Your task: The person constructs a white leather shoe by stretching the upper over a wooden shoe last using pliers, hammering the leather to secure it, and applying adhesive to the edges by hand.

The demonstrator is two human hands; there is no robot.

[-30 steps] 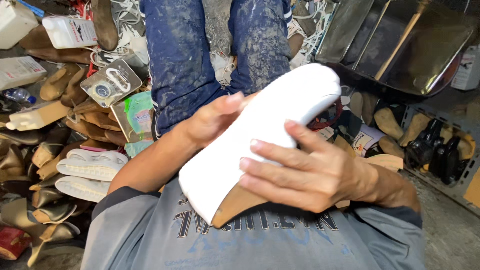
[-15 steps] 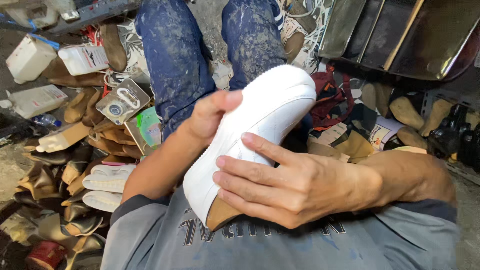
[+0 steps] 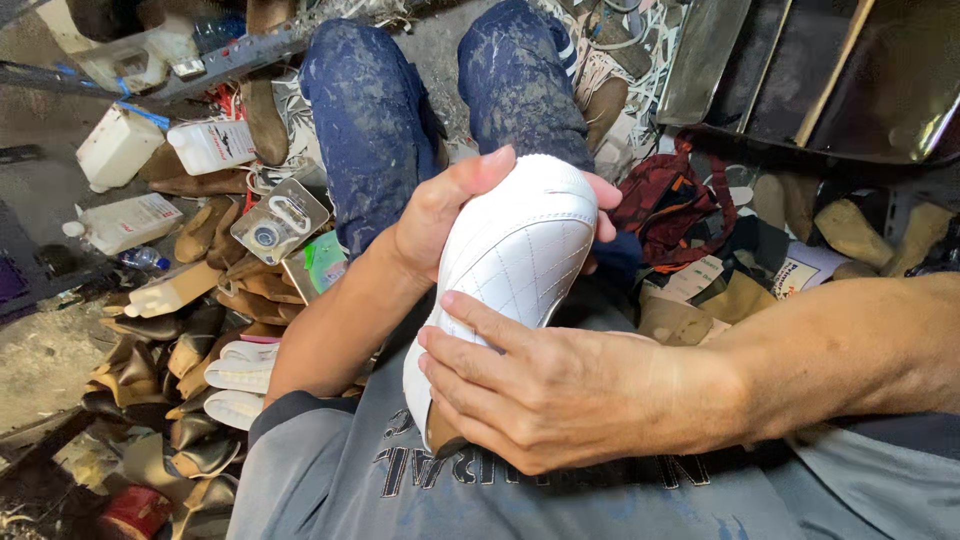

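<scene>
A white quilted shoe upper (image 3: 515,250) on a last is held over my lap, toe pointing away from me. My left hand (image 3: 440,215) cups its toe end from the left, thumb on top and fingertips showing on the far side. My right hand (image 3: 545,395) lies across the heel end near my grey shirt, fingers spread over the white leather and the tan heel edge. Both hands grip the shoe. My legs in stained blue jeans (image 3: 375,120) stretch out beyond it.
A pile of tan and white shoe parts (image 3: 200,350) lies on the floor at left, with white plastic bottles (image 3: 130,220) behind. A dark red bag (image 3: 680,195) and paper scraps lie at right, below dark metal sheets (image 3: 850,70).
The shoe has turned so its quilted top faces the camera. My left hand has slid up around the toe, and my right hand has shifted lower onto the heel end.
</scene>
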